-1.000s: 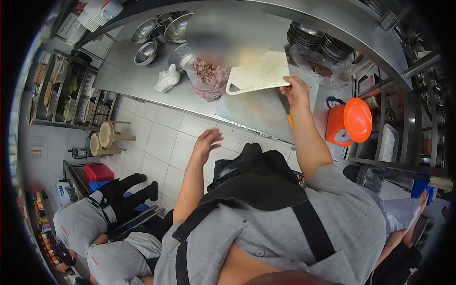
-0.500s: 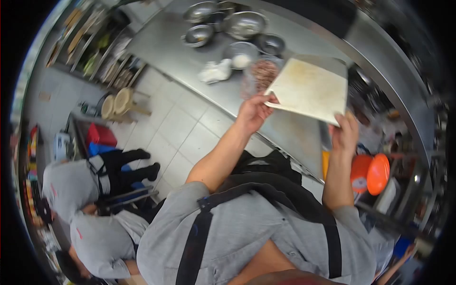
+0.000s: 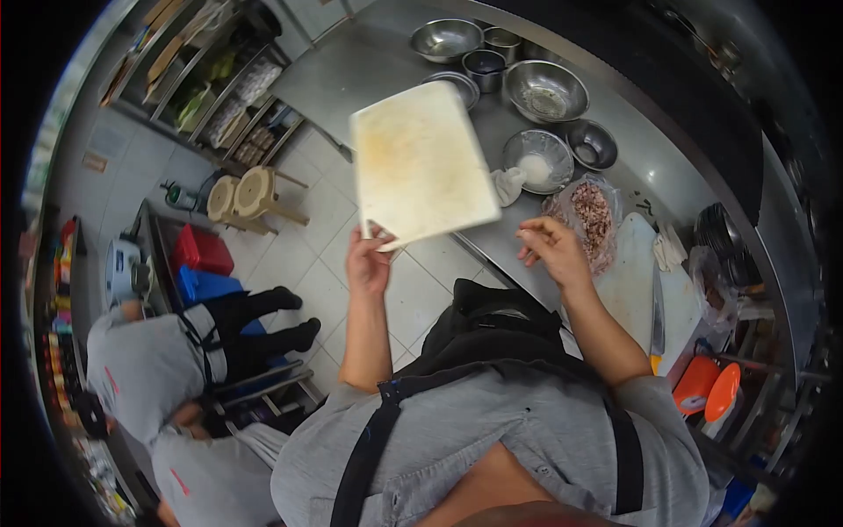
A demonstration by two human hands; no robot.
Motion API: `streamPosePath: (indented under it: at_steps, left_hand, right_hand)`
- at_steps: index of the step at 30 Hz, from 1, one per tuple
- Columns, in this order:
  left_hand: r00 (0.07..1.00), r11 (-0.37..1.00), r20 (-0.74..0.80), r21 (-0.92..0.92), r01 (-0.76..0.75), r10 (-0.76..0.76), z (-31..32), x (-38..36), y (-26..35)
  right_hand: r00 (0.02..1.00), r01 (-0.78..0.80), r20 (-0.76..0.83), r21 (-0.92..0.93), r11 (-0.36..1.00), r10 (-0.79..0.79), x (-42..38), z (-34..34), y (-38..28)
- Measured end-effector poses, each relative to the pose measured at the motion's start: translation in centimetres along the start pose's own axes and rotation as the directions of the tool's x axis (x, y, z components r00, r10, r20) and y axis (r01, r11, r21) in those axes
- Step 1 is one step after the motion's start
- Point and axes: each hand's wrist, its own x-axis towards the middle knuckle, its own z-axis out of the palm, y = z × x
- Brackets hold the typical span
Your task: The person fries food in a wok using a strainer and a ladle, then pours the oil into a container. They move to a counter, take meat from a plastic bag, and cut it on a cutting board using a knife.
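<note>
My left hand (image 3: 369,262) grips a white cutting board (image 3: 421,162) by the handle opening at its near corner. The board is held up in the air, over the floor and the counter's edge, and its face is stained yellowish. Off the board's right corner is my right hand (image 3: 551,248), fingers loosely bent and apart, with nothing seen in them. Just beyond that hand lies a clear plastic bag of chopped pinkish meat (image 3: 594,218). A second white cutting board (image 3: 628,277) rests on the counter to the right, with a long knife (image 3: 657,312) along it.
Several metal bowls (image 3: 546,92) stand on the steel counter (image 3: 650,180), one holding something white. A white cloth (image 3: 507,186) lies beside that bowl. Orange containers (image 3: 695,385) are at the lower right. Two people (image 3: 154,364) in grey shirts are at the left, near plastic stools (image 3: 255,193).
The lifted board has swung left, away from the counter's right side. My right hand has let go of it. The second board and the knife now show.
</note>
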Motion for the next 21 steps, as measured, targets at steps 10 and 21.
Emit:
streamPosePath:
  at_steps: [10, 21]
  left_hand:
    - [0.978, 0.948, -0.207, 0.315, 0.038, 0.029, -13.4, 24.3, 2.4]
    - [0.949, 0.690, -0.314, 0.686, 0.232, -0.007, -10.2, 22.5, -5.1]
  right_hand:
    - [0.896, -0.357, -0.375, -0.292, 0.887, 0.237, -8.0, -3.3, 6.9]
    - [0.378, -0.658, -0.919, -0.351, 0.666, -0.112, -24.4, -12.9, 5.9]
